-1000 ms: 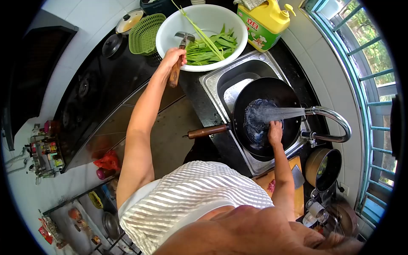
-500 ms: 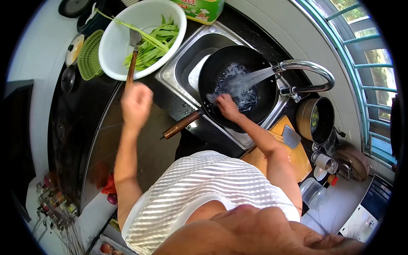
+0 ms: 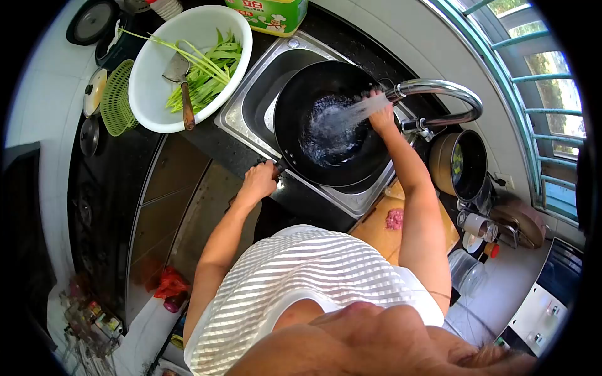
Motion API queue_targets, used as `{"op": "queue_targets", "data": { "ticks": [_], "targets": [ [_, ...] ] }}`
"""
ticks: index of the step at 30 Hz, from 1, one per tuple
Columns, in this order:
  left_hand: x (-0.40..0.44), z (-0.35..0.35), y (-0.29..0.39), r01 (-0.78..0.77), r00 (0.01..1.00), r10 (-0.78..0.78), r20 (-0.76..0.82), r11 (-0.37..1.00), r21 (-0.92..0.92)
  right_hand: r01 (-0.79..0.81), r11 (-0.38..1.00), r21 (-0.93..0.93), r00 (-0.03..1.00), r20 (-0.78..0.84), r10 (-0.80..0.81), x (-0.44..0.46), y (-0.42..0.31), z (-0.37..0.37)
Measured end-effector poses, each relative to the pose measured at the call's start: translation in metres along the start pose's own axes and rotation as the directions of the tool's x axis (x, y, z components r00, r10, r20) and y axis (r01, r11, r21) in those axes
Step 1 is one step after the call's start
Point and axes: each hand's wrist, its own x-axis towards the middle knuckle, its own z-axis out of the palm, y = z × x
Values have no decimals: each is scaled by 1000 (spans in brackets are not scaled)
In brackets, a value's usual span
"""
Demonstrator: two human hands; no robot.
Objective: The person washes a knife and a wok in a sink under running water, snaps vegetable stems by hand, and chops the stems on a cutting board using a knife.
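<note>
A black wok (image 3: 295,103) rests over the metal sink (image 3: 235,119), with water from the curved faucet (image 3: 439,88) running into it. My left hand (image 3: 257,182) is wrapped round the wok's wooden handle. At the wok's far right rim, beside the water stream, is my right hand (image 3: 380,111); its fingers are partly hidden by the spray, and whatever they hold is hidden too. A spatula (image 3: 187,100) with a wooden handle leans in the white basin (image 3: 145,100), on the green leafy vegetables (image 3: 219,59).
A cutting board (image 3: 370,235) bearing minced meat (image 3: 394,219) lies below the sink. To the right stand a pot (image 3: 443,164) and glass jars (image 3: 464,272). A green basket (image 3: 116,103) and a yellow-green detergent jug (image 3: 276,14) are near the basin.
My left hand has let go of the spatula, now in the basin, and taken the wok's handle. My right hand has moved from inside the wok to its far right rim. The view has shifted.
</note>
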Motion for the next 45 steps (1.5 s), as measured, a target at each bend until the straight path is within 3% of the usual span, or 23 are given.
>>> {"op": "queue_targets", "data": {
  "ticks": [1,3,5,7,9,12,14,16,17,19,21,25,27,31,34,38,40,41,43,44,45],
  "targets": [
    [1,-5,2,-7,1000,7,6,1000,-1,43,996,-80,995,-88,-50,-30,-4,12],
    [2,-11,5,5,998,0,66,997,-77,-78,995,-61,962,257,91,-63,-36,8],
    [8,-9,2,-3,994,12,112,997,-80,-72,992,105,961,272,41,-82,-58,14],
    [6,-16,5,-9,994,22,104,993,-118,-94,981,171,981,187,61,-85,-63,13],
    [10,-16,-1,-14,981,35,193,994,-111,-185,954,234,977,146,154,-79,-60,12],
    [8,-10,-10,-50,967,88,238,986,-160,-378,843,383,922,242,303,-62,-52,11],
    [-4,-21,3,186,906,40,421,857,-481,-424,795,434,902,279,329,-55,-42,-2],
    [-7,-4,-5,222,886,92,454,776,-590,-439,761,478,868,446,220,-50,-30,-37],
    [-8,3,-8,255,864,152,479,689,-678,-385,769,510,886,437,154,-50,-26,-53],
    [-14,-7,5,276,838,188,513,665,-694,-316,829,462,865,499,51,-50,-21,-89],
    [-13,-2,5,340,767,304,566,555,-759,-252,856,452,855,518,-22,-49,-17,-122],
    [-17,-12,18,405,713,343,612,510,-759,-30,902,431,845,494,-208,-39,-7,-181],
    [-15,-3,15,466,631,434,643,451,-761,33,930,366,846,485,-221,-32,-4,-204],
    [-16,-2,19,519,556,516,652,397,-757,81,939,333,830,500,-249,-18,-5,-222],
    [-18,3,20,565,519,550,654,354,-745,98,909,404,851,440,-287,-16,-7,-234],
    [-18,9,18,536,518,573,635,361,-763,90,907,412,831,471,-297,-17,-11,-243],
    [-18,7,19,470,618,494,611,391,-791,96,938,333,773,569,-281,-22,-1,-227],
    [-18,4,20,471,614,497,613,393,-790,92,939,332,772,572,-278,-26,3,-214],
    [-17,-4,20,314,748,404,526,484,-817,91,992,93,801,585,-128,-43,10,-176],
    [-14,-5,18,281,765,395,508,505,-816,149,988,48,832,533,-152,-56,15,-148],
    [-12,-4,16,279,758,403,513,510,-813,125,992,6,805,584,-105,-63,2,-140]
  ]
}}
